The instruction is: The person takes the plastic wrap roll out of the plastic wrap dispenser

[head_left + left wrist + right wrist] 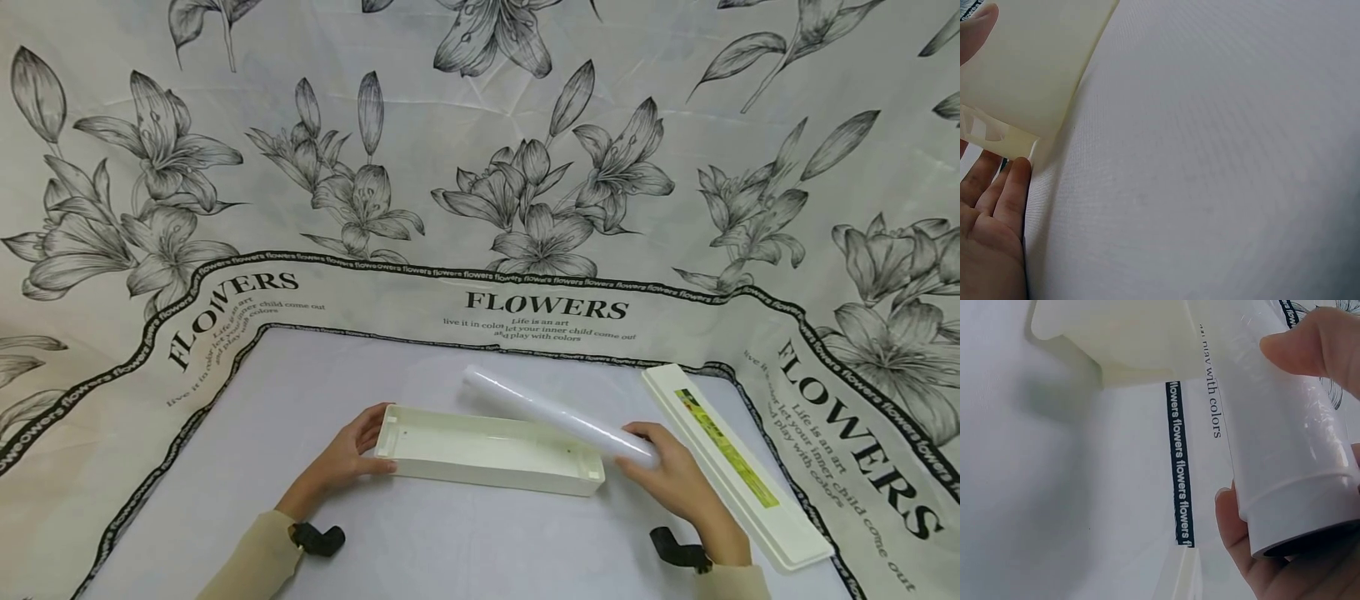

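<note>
A long cream-white plastic box point(495, 477) lies open side up on the table, its inside showing. My left hand point(348, 450) grips the box's left end, thumb at the front corner and fingers round the back. In the left wrist view, the fingertips point(1017, 172) touch the box's end edge. My right hand point(678, 475) holds a roll of clear plastic wrap point(555, 412) by its near right end. The roll slants over the box's right part, its far end beyond the back wall. The right wrist view shows the roll's glossy film point(1291, 437) and the hollow tube end.
The long white lid point(723, 533) with a yellow-green label point(727, 450) lies slanted at the right, close beside my right forearm. A pale cloth point(315, 383) with a black-lettered border covers the table. Behind it hangs flower-printed fabric point(495, 167).
</note>
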Available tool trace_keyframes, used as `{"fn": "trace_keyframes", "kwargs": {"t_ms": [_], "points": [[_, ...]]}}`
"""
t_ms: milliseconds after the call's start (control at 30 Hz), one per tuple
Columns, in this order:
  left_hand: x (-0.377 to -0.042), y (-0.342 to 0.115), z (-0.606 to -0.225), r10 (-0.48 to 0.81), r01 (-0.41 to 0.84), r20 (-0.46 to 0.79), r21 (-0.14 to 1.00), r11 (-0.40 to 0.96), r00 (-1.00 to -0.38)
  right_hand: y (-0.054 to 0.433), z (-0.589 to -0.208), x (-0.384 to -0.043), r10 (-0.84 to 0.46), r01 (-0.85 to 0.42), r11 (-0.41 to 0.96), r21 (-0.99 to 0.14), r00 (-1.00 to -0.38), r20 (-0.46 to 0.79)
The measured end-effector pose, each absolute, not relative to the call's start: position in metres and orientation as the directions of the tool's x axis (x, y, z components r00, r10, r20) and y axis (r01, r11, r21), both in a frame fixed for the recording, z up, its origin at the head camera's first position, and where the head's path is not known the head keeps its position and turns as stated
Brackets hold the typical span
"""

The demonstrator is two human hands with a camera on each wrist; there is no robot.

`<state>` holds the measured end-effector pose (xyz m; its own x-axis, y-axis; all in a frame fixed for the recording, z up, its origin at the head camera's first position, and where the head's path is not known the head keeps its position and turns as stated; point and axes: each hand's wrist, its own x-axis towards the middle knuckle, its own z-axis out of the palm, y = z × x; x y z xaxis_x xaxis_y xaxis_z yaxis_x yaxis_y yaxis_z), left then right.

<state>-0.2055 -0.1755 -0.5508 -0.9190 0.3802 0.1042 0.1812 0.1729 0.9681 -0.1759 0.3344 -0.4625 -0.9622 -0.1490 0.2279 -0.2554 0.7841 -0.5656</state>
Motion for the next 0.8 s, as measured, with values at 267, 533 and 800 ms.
{"fn": "trace_keyframes", "kwargs": {"t_ms": [267,533,800], "points": [[-0.206,-0.176,-0.551,0.379,0.185,0.101,0.964,0.192,-0.92,0.342,-0.466,-0.173,-0.143,-0.288,0.776,-0.562,-0.947,0.288],[-0.206,-0.177,-0.551,0.375,0.196,0.107,0.959,0.207,-0.921,0.348,-0.47,-0.173,-0.107,-0.262,0.783,-0.565,-0.951,0.291],[-0.206,-0.176,-0.553,0.379,0.21,0.126,0.959,0.189,-0.917,0.355,-0.474,-0.174,-0.082,-0.237,0.796,-0.557,-0.954,0.289]]}}
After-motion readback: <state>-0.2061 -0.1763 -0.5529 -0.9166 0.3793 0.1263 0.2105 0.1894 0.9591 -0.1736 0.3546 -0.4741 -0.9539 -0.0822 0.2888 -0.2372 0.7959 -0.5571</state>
